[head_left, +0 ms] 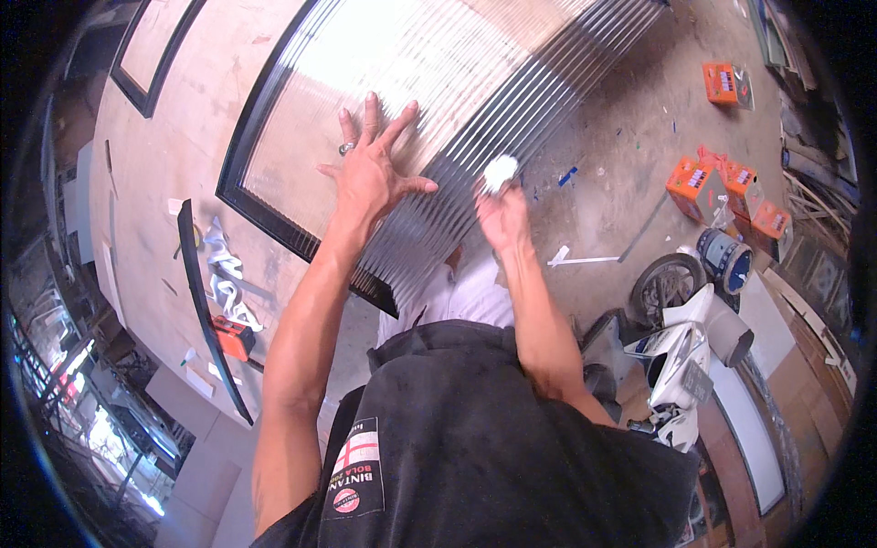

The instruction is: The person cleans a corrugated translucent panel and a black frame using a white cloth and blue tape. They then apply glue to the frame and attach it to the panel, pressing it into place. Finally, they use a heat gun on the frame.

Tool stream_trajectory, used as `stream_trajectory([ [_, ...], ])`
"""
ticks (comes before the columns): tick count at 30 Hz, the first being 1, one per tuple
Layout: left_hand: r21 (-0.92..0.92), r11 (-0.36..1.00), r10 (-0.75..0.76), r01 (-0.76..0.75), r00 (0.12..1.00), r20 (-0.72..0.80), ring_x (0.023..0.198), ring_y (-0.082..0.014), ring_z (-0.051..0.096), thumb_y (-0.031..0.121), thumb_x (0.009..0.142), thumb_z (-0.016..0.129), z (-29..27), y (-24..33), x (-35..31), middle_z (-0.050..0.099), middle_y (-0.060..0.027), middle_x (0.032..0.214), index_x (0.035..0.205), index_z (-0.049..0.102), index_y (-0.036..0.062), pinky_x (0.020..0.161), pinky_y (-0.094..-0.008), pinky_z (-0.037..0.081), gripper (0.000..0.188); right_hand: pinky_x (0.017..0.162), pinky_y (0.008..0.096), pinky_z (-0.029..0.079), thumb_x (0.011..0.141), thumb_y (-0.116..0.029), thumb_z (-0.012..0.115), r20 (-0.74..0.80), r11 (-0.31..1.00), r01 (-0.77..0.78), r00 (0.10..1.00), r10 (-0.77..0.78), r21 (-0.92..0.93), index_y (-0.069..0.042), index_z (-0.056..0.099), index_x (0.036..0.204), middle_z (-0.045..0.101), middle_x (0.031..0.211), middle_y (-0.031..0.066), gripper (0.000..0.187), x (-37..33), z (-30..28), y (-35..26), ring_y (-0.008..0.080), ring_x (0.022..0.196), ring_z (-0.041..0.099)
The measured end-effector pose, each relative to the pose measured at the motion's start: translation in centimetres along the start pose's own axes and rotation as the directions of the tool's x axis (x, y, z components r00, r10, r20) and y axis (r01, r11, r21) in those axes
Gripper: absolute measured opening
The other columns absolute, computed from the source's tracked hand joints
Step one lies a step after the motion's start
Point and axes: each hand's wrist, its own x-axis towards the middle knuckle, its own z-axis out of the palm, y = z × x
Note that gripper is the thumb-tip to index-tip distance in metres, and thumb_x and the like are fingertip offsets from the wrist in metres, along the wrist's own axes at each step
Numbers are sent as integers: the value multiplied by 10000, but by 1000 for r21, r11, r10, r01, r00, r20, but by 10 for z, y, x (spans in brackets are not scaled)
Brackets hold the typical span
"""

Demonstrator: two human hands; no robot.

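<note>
A clear ribbed panel [539,87] lies across the worktable, its right part reaching out past the table's edge over the floor. Along its left and near sides runs a black frame [265,119]. My left hand [370,178] rests on the ribbed surface with fingers spread wide and a ring on one of them. To its right, by the panel's overhanging edge, my right hand [503,219] is closed around a white wad [500,173], which looks like crumpled cloth or tissue. Glare washes out the panel's far part.
On the table's left lie a curved black strip [203,301], a twisted white strip [222,265] and an orange-and-black object [235,338]. A second black frame [137,99] sits farther back. Orange boxes [696,190], a drum-like can [724,258] and a motorcycle [676,352] stand on the right floor.
</note>
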Motion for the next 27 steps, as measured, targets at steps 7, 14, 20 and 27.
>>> stream_trajectory([
  [7, 8, 1000, -14, 14, 1000, 5, 1495, -476, 91, 584, 415, 885, -2, 4, -2, 134, -54, 1664, 1469, 381, 503, 961, -909, 173, 1170, 836, 321, 554, 970, -56, 568, 15, 993, 45, 999, -43, -106, -73, 621, 1130, 687, 1031, 54, 169, 17, 5, -13, 184, 926, 669],
  [14, 47, 997, -62, 60, 997, 50, 1494, -481, 87, 598, 420, 873, -7, 8, -5, 130, -53, 1665, 1471, 379, 501, 953, -912, 168, 1165, 885, 325, 548, 955, -7, 544, -66, 998, -34, 997, 31, -55, -145, 584, 1249, 647, 1181, 38, 327, -32, -6, 17, 170, 1057, 635],
  [20, 53, 998, -42, 40, 999, 29, 1496, -479, 77, 592, 417, 881, -5, 7, -2, 136, -58, 1663, 1472, 379, 501, 957, -912, 160, 1172, 879, 337, 549, 960, -30, 577, -23, 1000, -8, 1000, 7, -18, -104, 623, 1189, 680, 1070, 38, 246, 27, 0, -15, 171, 991, 653],
  [27, 22, 1000, -14, 14, 1000, 14, 1494, -481, 84, 597, 414, 882, -1, 3, -7, 142, -60, 1661, 1473, 374, 503, 962, -909, 162, 1179, 902, 368, 557, 964, -1, 523, 38, 997, -24, 999, 21, 71, -43, 605, 1158, 661, 1144, 110, 215, -8, -6, 7, 215, 1045, 646],
])
